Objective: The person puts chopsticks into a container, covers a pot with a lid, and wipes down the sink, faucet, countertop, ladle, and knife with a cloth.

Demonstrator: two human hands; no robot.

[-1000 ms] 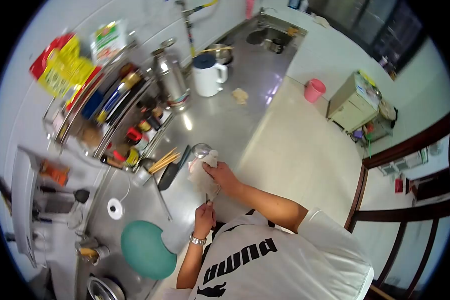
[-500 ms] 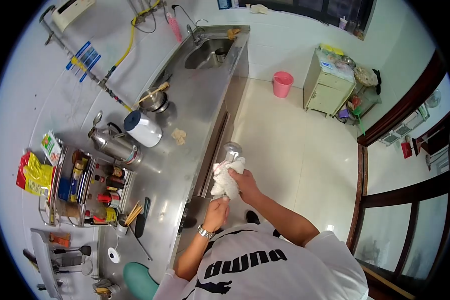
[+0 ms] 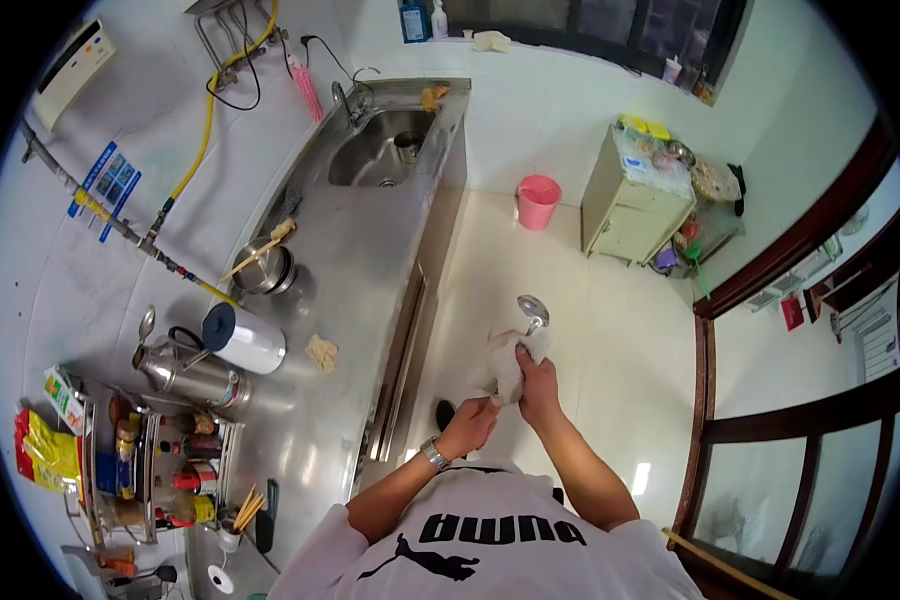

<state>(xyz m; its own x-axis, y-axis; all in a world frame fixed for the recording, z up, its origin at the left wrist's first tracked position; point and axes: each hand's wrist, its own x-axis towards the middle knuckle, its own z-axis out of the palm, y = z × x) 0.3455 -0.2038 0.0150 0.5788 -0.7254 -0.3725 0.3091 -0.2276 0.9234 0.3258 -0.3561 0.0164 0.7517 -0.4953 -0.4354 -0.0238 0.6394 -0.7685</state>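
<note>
Above the floor (image 3: 625, 345) — both hands (image 3: 467, 428) (image 3: 539, 390) grip a ladle (image 3: 533, 308) — cloth (image 3: 507, 372) around it.

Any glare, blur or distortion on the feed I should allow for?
Head view: wide-lens bowing toward black corners; head view: glare patch on the floor, sheen on the counter and ladle; head view: cloth looks soft, its weave unclear.

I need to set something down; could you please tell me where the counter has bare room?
The counter is bare between the sink and the crumpled cloth, and again between that cloth and the chopsticks. Its back is crowded: pots, kettle, flask, condiment bottles.
</note>
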